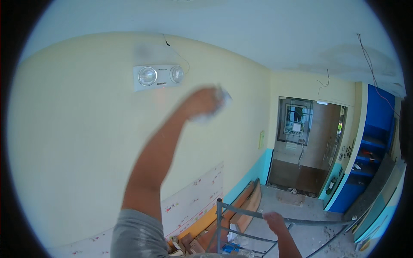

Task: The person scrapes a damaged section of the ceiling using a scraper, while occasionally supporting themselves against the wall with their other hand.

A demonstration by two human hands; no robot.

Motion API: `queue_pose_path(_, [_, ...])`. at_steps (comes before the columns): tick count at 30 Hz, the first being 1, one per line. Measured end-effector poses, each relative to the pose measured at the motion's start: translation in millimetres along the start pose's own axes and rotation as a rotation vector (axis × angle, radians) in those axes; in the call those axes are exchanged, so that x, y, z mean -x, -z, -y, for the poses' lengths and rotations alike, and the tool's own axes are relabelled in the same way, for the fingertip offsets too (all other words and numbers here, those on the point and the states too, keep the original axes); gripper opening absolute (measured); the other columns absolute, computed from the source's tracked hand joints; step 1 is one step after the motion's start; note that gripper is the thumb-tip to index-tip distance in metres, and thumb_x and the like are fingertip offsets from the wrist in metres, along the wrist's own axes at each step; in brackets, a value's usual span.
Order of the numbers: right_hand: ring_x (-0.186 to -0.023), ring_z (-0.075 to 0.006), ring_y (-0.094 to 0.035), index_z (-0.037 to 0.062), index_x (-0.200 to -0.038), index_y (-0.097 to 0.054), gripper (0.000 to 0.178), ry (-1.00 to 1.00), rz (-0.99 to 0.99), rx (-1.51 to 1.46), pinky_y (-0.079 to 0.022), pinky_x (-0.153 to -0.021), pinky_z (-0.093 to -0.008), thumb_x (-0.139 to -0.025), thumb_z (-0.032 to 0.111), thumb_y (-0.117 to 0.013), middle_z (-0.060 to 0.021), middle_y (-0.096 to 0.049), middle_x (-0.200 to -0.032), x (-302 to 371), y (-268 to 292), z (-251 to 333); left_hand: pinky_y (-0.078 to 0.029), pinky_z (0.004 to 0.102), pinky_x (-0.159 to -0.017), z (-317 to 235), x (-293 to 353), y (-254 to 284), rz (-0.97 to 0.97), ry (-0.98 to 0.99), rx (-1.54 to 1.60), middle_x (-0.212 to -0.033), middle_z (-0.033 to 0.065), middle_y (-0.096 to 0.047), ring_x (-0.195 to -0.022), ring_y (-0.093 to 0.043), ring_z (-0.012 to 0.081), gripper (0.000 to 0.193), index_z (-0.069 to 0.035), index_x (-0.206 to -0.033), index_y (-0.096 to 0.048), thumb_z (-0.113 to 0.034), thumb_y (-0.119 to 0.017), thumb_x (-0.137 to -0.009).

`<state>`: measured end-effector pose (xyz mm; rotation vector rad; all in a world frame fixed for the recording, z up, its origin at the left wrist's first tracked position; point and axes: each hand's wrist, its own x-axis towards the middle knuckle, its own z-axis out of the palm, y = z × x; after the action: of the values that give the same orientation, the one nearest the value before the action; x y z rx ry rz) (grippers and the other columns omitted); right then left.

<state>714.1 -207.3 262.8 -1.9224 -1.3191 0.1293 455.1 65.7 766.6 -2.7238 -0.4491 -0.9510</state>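
Observation:
My left arm reaches up from the lower edge in a grey sleeve. At its end my left hand (pixel 205 102), smeared by motion, is closed on a crumpled whitish thing (pixel 223 98) that may be a cloth. That hand is in front of the pale yellow wall (pixel 103 142), below and right of a white twin-lamp emergency light (pixel 157 77). Lower right, my right hand (pixel 274 222) is closed around the grey top rail (pixel 314 222) of a metal scaffold frame.
Planks and boards (pixel 243 202) lean along the wall's foot. Beyond the rail, a glass door (pixel 305 142) stands at the far end, with a blue shelf unit (pixel 370 150) to its right. Loose wires (pixel 368 58) dangle from the ceiling. Debris lies on the grey floor (pixel 309 210).

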Motion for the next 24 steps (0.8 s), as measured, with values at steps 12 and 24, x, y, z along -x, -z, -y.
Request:
queue_pose_path(12, [-0.090, -0.0230, -0.064, 0.0015, -0.119, -0.059, 0.045, -0.468, 0.042, -0.754, -0.052, -0.077, -0.0362, -0.093, 0.039, -0.064, -0.0098, -0.065, -0.101, -19, -95, 132, -0.049, 0.0447, -0.084, -177, 306, -298, 0.164, 0.252, 0.702, -0.113, 0.0236, -0.061, -0.102, -0.062, 0.0357, 0.046, 0.000, -0.115, -0.056, -0.032, -0.068, -0.084])
queue_pose_path(24, [-0.092, -0.0423, -0.064, -0.0044, -0.108, -0.064, 0.054, 0.125, -0.285, 0.136, -0.050, -0.084, -0.0489, -0.084, 0.043, -0.069, -0.0245, -0.067, -0.095, -99, 111, 240, -0.028, 0.0533, -0.113, 126, 327, -145, -0.156, 0.676, 0.054, -0.146, 0.0242, -0.041, -0.137, -0.035, 0.0412, 0.069, -0.007, -0.140, -0.044, -0.038, -0.070, -0.085])
